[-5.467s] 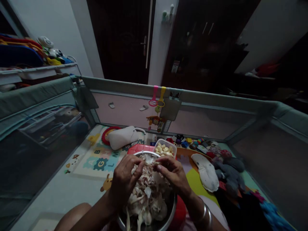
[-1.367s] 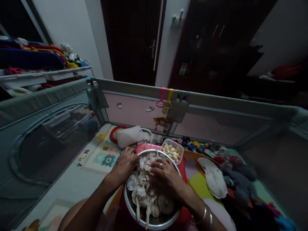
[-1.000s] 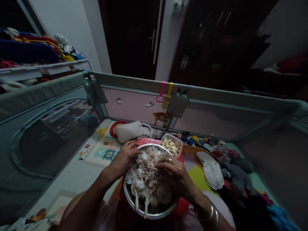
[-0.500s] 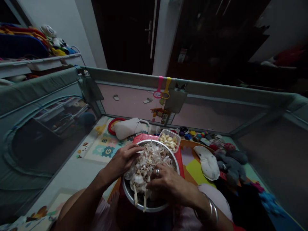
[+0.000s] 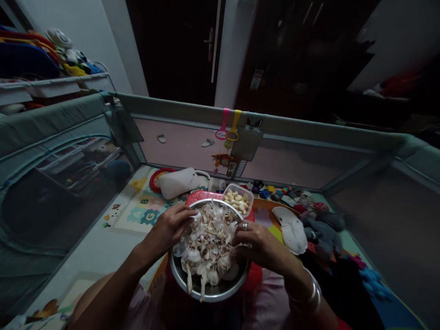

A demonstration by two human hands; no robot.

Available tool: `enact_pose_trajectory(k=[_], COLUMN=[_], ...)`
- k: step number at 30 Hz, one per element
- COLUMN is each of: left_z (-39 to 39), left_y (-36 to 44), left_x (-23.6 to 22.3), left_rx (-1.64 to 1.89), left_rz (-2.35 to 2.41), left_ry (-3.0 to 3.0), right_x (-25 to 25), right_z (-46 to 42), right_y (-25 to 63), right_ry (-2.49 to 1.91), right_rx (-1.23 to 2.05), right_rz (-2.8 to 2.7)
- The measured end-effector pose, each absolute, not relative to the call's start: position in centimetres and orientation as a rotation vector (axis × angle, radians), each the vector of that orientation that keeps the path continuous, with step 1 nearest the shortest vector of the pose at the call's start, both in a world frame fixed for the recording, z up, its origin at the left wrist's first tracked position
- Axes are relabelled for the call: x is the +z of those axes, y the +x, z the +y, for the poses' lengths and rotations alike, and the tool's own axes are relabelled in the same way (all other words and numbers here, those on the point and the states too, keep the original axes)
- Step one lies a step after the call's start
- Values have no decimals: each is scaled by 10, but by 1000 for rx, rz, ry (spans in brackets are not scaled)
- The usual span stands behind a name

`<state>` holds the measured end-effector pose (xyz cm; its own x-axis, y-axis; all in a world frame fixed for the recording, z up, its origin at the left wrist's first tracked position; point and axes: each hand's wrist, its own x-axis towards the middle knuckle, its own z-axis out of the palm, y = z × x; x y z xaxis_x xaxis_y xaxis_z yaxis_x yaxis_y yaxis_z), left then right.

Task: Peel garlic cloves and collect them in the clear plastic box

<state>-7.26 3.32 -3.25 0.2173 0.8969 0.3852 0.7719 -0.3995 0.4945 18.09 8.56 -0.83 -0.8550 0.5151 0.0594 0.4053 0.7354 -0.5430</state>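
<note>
A steel bowl [image 5: 225,295] in front of me is heaped with loose garlic skins [image 5: 209,229]. Garlic bulbs [image 5: 194,259] with dry stems lie among them toward the near side. My left hand [image 5: 175,223] reaches over the bowl's left rim, its fingers bent together at the skins; whatever they grip is hidden. At the right side of the bowl, my right hand [image 5: 259,243], wearing rings, has its fingers curled in against the skins. What lies between those fingertips is too unclear to name. Just behind the bowl, a clear plastic container [image 5: 252,198] holds peeled garlic cloves [image 5: 237,201].
Under the bowl and container is a red stool-like surface [image 5: 199,196]. A patterned play mat [image 5: 134,220] covers the floor. A white jug-like item [image 5: 178,182] lies at the back left; a white pillow [image 5: 291,231] and soft toys [image 5: 325,233] lie to the right. A playpen fence [image 5: 292,130] surrounds everything.
My right hand has moved from over the middle of the skins to the bowl's right side, uncovering bulbs and skins. My left hand stays at the left rim. The view has shifted slightly.
</note>
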Motion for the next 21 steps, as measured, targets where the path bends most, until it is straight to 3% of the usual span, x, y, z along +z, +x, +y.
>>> enact_pose_trajectory(k=[8, 12, 21], left_z=[28, 29, 38], left_y=[-62, -51, -44], left_x=[-23, -27, -42], left_rx=[996, 870, 598], left_rz=[1435, 1313, 1601], left_ry=[2375, 2428, 2484], right_x=[-9, -14, -12], right_z=[70, 60, 64], right_y=[173, 172, 182], right_ry=[-1005, -943, -852], right_rx=[616, 610, 778], right_rz=[-3065, -3059, -2862])
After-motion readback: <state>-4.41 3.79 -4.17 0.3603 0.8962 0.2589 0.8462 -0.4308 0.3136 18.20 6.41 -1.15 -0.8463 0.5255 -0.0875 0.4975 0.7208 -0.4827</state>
